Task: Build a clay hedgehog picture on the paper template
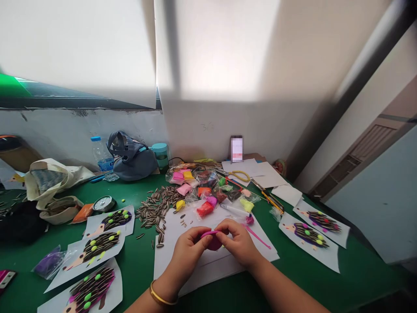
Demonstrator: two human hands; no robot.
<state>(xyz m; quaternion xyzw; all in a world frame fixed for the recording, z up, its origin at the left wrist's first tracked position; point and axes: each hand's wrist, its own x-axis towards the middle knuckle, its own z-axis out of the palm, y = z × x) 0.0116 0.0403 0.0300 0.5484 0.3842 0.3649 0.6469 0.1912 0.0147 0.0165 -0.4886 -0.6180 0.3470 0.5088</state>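
Over the white paper (228,270) at the table's front, a flattened piece of magenta clay (213,243) is pinched between both hands. My left hand (192,248) grips its left edge with thumb and fingers, a gold bangle on the wrist. On the right edge, my right hand (239,244) holds it the same way. A thin pink strip (259,237) lies on the paper to the right, beside a small magenta lump (249,219). Striped sunflower seeds (156,206) are piled to the left of the paper's back edge.
Bagged coloured clay (205,209) lies behind the hands. Scissors (239,175) and pens are at the back right. Hedgehog pictures (97,245) lie left, others (308,234) right. A phone (236,149) leans on the wall; a bottle (101,154) and blue bag (133,161) stand back left.
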